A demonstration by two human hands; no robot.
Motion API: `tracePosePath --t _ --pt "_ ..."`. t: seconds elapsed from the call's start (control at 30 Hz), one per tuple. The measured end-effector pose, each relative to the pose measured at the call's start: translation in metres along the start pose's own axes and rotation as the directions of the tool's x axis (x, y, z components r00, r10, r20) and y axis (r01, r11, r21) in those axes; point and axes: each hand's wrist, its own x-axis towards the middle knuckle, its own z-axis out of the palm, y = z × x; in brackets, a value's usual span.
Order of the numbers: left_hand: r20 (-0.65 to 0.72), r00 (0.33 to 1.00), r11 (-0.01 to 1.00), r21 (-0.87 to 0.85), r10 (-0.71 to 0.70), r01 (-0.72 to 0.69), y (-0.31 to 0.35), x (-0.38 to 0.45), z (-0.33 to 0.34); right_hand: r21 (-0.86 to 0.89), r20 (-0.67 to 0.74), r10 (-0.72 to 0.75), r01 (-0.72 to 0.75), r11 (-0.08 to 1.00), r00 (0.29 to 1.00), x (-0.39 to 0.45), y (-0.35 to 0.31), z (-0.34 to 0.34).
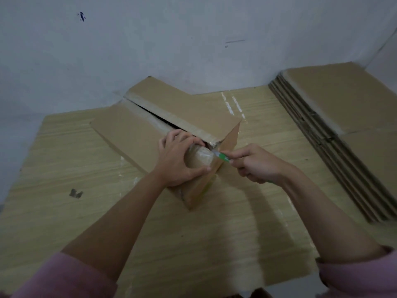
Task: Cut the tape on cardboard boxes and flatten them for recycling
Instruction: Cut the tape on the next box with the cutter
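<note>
The left hand (179, 158) is gripping the cardboard box (163, 130) at its taped near end; the right hand (256, 163) is pinching a green cutter (221, 157), blade seemingly at the tape. Flattened boxes (335, 125) are lying stacked rightward, against the wall (171, 39).

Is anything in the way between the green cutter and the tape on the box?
Nothing visible is. The right hand holds the green cutter with its tip right at the tape on the box. The left hand grips the box beside that spot, with its fingers close to the blade.
</note>
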Motion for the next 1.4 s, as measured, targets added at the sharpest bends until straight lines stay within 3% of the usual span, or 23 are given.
tracePosePath --t 0.13,0.23,0.5,0.63,0.77,0.9,1.07,1.3,1.4 --pt "0.008 1.0 1.0 -0.022 -0.015 0.015 0.0 0.001 -0.001 0.017 0.083 0.072 -0.073 0.997 0.994 0.002 -0.002 -0.009" --pt "-0.001 1.0 1.0 -0.01 -0.006 0.006 0.0 0.002 0.001 0.077 0.054 0.036 -0.04 0.996 0.998 0.002 0.003 0.001" --pt "0.042 0.999 1.0 0.002 -0.029 0.029 0.003 0.01 0.002 0.329 -0.191 -0.047 0.109 0.938 0.98 -0.001 0.03 0.043" --pt "0.071 0.996 0.999 -0.003 -0.051 0.051 0.004 0.011 0.001 0.274 -0.459 -0.128 0.277 0.921 0.879 0.001 0.044 0.09" --pt "0.041 0.994 0.995 -0.024 -0.098 0.099 0.004 0.014 0.002 0.405 -0.586 -0.044 0.34 0.849 0.809 0.004 0.046 0.123" --pt "0.026 0.994 0.994 -0.026 -0.107 0.108 0.003 0.015 0.003 0.516 -0.558 0.038 0.311 0.798 0.829 0.013 0.039 0.122" --pt "0.017 0.995 0.995 -0.016 -0.103 0.103 0.002 0.017 0.005 0.566 -0.482 0.04 0.276 0.777 0.875 0.011 0.034 0.11" --pt "0.045 0.991 0.991 -0.044 -0.125 0.127 -0.001 0.02 0.008 0.407 -0.56 0.027 0.247 0.88 0.828 0.014 0.029 0.109" --pt "0.057 0.989 0.989 -0.049 -0.134 0.137 -0.003 0.021 0.009 0.406 -0.519 0.022 0.224 0.886 0.854 0.01 0.027 0.101"
